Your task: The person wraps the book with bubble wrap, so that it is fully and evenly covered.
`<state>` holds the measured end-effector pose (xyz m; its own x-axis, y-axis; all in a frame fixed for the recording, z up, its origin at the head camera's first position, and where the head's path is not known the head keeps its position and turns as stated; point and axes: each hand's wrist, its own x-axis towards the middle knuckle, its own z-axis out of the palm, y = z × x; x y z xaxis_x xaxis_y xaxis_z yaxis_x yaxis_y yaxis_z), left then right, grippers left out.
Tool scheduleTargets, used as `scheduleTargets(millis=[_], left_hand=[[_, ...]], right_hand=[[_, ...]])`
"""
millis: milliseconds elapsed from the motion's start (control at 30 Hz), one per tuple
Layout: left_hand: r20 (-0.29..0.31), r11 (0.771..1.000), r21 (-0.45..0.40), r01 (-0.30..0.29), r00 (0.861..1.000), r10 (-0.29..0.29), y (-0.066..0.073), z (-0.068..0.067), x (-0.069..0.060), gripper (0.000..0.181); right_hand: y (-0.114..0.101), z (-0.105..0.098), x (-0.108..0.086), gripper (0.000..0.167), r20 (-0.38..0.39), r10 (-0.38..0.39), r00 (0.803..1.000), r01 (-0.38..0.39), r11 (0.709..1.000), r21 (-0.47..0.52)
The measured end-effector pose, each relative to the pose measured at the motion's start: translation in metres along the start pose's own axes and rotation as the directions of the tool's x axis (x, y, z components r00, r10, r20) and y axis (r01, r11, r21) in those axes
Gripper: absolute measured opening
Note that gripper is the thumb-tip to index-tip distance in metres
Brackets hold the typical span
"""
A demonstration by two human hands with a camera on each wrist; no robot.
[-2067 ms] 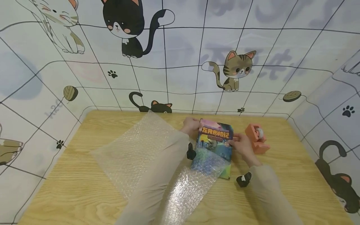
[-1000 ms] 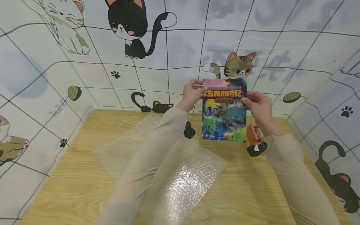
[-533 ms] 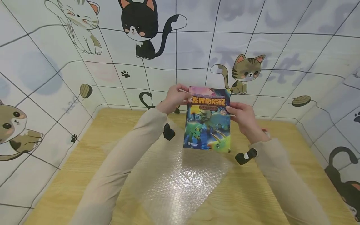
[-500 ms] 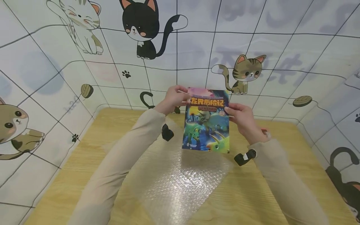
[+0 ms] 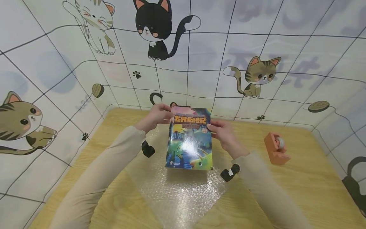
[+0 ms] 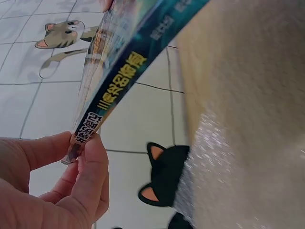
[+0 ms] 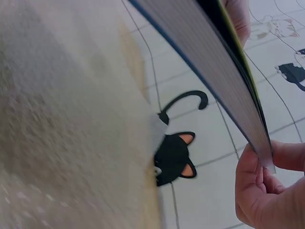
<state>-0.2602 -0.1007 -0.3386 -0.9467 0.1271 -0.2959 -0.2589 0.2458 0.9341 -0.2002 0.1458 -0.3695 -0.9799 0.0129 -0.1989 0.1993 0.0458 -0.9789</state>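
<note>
Yellow title on that book ends in 历险记, spine has Chinese lettering too, can't make it all out tbh

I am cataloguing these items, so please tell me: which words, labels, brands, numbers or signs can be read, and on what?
"历险记": title on the book; its first two stylised characters are uncertain.
Brown banner, badge and bottom line on the cover: too small.
Spine lettering, white and yellow: too blurred.
Wall, faint violet marks: unreadable.
</note>
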Motion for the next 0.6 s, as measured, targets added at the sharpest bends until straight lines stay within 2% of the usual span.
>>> scheduleTargets(millis=[200, 300, 433, 600], left_hand=[[0.03, 0.999, 0.015, 0.05, 0.998, -0.051, -0.033, -0.02, -0.007, 0.036], [0.018, 0.997, 0.032, 0.064, 0.998, -0.064, -0.049, -0.026, -0.009, 0.035], [-0.011, 0.995, 0.058, 0.079, 0.997, -0.078, -0.067, -0.03, -0.012, 0.031], [-0.038, 0.988, 0.058, 0.14, 0.99, -0.138, -0.086, -0.031, -0.013, 0.032]], right_hand=[[0.024, 0.024, -0.001, 0.032, 0.058, 0.033, 0.998, -0.034, 0.999, 0.02], [0.035, 0.035, -0.001, 0.031, 0.06, 0.059, 0.996, -0.06, 0.998, 0.015], [0.05, 0.046, 0.0, 0.03, 0.043, 0.087, 0.995, -0.087, 0.996, 0.0], [0.069, 0.056, 0.002, 0.028, 0.017, 0.11, 0.994, -0.109, 0.993, -0.042]])
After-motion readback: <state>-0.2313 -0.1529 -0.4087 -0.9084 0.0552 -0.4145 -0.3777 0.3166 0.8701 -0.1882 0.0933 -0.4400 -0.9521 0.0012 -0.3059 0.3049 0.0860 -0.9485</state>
